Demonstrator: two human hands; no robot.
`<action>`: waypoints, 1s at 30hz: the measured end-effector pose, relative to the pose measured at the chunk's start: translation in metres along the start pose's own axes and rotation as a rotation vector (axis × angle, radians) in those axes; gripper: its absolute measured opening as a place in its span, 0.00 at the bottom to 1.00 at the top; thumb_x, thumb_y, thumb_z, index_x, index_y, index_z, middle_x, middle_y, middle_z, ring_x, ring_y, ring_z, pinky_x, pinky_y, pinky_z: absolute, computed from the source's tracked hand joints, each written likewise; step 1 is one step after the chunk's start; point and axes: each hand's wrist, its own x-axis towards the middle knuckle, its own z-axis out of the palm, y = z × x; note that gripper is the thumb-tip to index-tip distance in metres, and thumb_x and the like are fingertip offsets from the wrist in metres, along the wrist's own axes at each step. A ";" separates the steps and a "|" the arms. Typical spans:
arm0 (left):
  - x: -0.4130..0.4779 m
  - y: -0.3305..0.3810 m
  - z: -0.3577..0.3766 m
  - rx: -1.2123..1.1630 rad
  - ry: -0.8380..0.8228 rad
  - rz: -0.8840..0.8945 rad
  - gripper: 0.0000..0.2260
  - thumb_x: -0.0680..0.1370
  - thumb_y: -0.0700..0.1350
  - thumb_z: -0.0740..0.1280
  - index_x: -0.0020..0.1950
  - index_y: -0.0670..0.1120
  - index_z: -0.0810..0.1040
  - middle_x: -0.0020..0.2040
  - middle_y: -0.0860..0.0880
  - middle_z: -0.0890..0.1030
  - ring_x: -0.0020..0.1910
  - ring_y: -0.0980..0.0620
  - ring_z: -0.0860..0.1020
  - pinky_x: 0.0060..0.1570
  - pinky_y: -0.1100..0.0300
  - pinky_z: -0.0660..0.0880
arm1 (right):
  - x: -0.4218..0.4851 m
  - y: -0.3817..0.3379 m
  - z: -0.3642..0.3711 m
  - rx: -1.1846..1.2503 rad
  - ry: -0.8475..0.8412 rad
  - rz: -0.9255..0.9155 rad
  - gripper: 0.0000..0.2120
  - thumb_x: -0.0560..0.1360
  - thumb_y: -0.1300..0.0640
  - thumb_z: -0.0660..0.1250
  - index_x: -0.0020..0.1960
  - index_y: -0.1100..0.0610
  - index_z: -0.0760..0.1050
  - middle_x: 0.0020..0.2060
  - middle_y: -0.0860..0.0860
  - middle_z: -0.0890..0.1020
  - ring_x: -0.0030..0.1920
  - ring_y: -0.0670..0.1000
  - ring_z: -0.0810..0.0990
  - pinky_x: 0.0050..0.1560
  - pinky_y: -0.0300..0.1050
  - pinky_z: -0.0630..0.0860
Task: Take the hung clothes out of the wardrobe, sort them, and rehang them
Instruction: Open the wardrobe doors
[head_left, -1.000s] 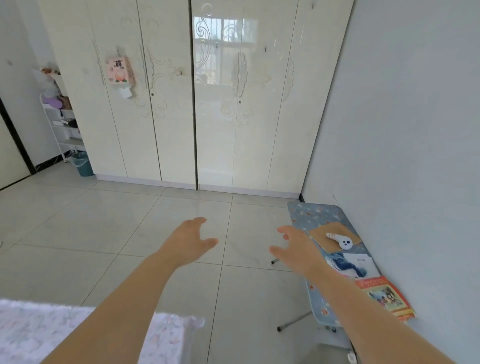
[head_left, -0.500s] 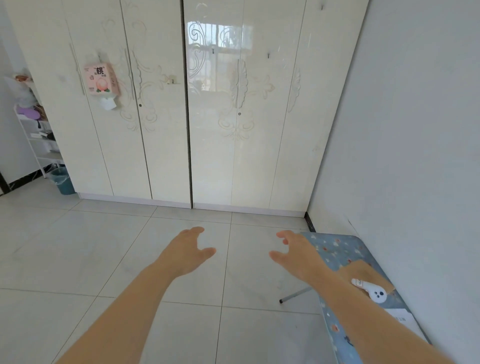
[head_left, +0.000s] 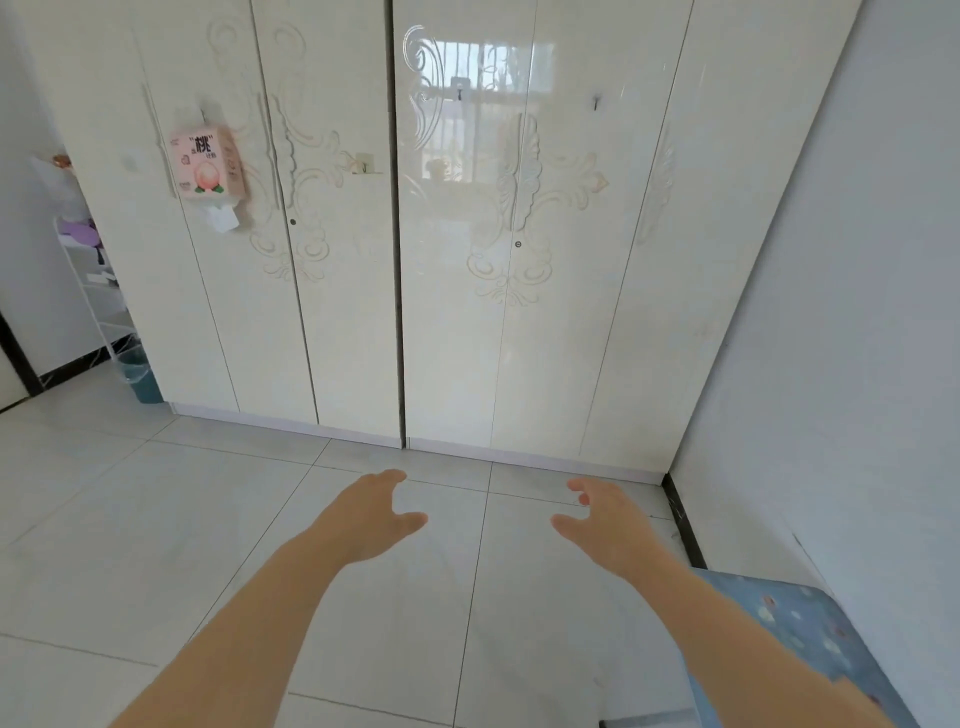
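Nearest, well short of the wardrobe (head_left: 597, 312) and off to its right: a corner of the table (head_left: 810, 639) under a blue flowered cover. Next, stretched toward the wardrobe over the pale tiled floor (head_left: 156, 519): left hand (head_left: 363, 514) and right hand (head_left: 608, 519), both spread, fingers loosely parted, thumbs turned inward, gripping nothing, touching nothing, well apart from the wardrobe's doors (head_left: 452, 338). Beyond, the wardrobe itself: every glossy cream door closed, no gap showing. The hung clothes out of sight, presumably behind those doors; not one garment in view outside the wardrobe. On a door toward the wardrobe's left, a pink tissue box (head_left: 208, 169); past the wardrobe's left end, a white wire rack (head_left: 93, 270) and a teal bin (head_left: 140, 376). By this evidence, barely at the start: nothing taken out, nothing sorted, nothing rehung. Left to do, in all likelihood: reaching the wardrobe, opening a door, then lifting out, sorting and rehanging the lot.
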 end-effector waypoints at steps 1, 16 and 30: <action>0.020 -0.001 -0.003 0.003 -0.003 -0.003 0.29 0.76 0.55 0.64 0.74 0.51 0.58 0.71 0.49 0.65 0.67 0.50 0.66 0.64 0.56 0.64 | 0.020 -0.001 0.002 0.006 -0.001 0.005 0.24 0.73 0.49 0.65 0.68 0.51 0.65 0.63 0.51 0.70 0.60 0.49 0.71 0.57 0.43 0.69; 0.337 -0.014 -0.083 0.046 -0.066 0.080 0.30 0.76 0.55 0.64 0.74 0.49 0.57 0.72 0.47 0.63 0.68 0.49 0.65 0.66 0.56 0.63 | 0.324 -0.067 0.018 0.029 0.052 0.045 0.25 0.73 0.50 0.66 0.68 0.52 0.65 0.62 0.53 0.71 0.61 0.50 0.71 0.56 0.41 0.67; 0.603 0.021 -0.114 0.066 -0.121 0.088 0.29 0.77 0.55 0.63 0.74 0.49 0.56 0.72 0.47 0.62 0.69 0.50 0.65 0.67 0.57 0.63 | 0.590 -0.073 0.011 0.032 0.013 0.077 0.25 0.74 0.49 0.65 0.68 0.52 0.64 0.63 0.53 0.70 0.60 0.51 0.72 0.57 0.42 0.69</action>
